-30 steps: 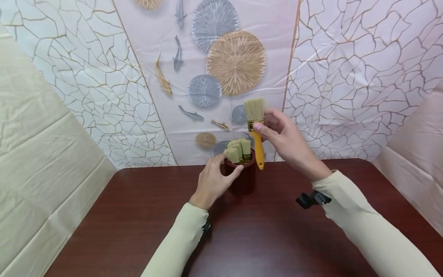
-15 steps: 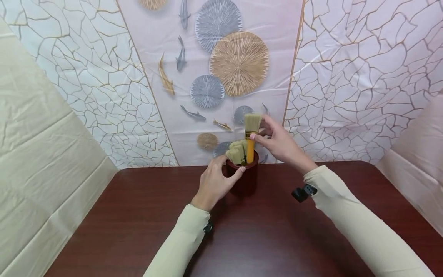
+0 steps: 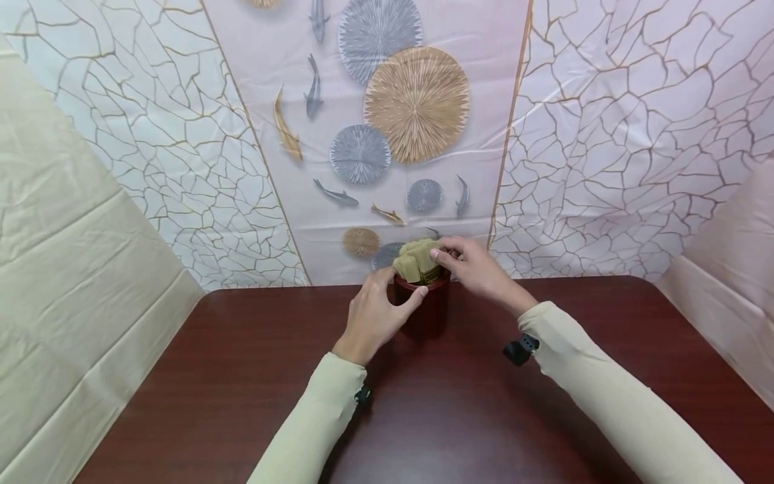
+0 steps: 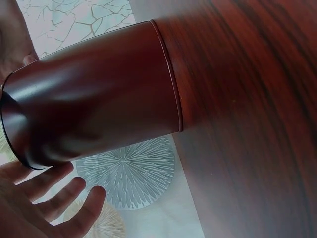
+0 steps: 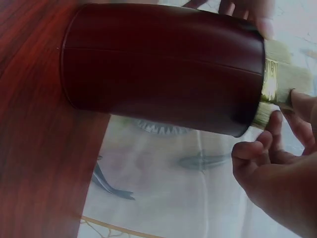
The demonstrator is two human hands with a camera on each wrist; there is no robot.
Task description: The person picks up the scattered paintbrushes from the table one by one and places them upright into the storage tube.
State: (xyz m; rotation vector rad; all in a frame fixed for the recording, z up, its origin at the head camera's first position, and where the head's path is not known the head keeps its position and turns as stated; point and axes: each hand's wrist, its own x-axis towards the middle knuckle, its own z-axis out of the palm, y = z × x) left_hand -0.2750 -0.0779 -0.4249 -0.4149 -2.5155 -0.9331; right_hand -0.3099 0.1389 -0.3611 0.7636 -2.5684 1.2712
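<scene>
A dark red-brown cylindrical cup (image 3: pixel 423 314) stands upright at the back of the table, with several paintbrushes (image 3: pixel 411 263) in it, pale bristles up. My left hand (image 3: pixel 373 314) holds the cup at its rim, thumb on the near side and fingers on the left. At the rim's right side my right hand (image 3: pixel 480 270) pinches one paintbrush (image 5: pixel 293 82) by its bristles. That brush's handle is hidden inside the cup; its gold-coloured ferrule shows just above the rim in the right wrist view.
The glossy red-brown table (image 3: pixel 254 376) ends just behind the cup. Behind it hangs a patterned cloth backdrop (image 3: pixel 574 168) with printed fish and round motifs. Plain cream cloth (image 3: pixel 78 282) hangs at the left side.
My right hand has brought the yellow-handled paintbrush left and over the cup, then lowered it, handle first, inside among the others. My left hand has stayed at the rim.
</scene>
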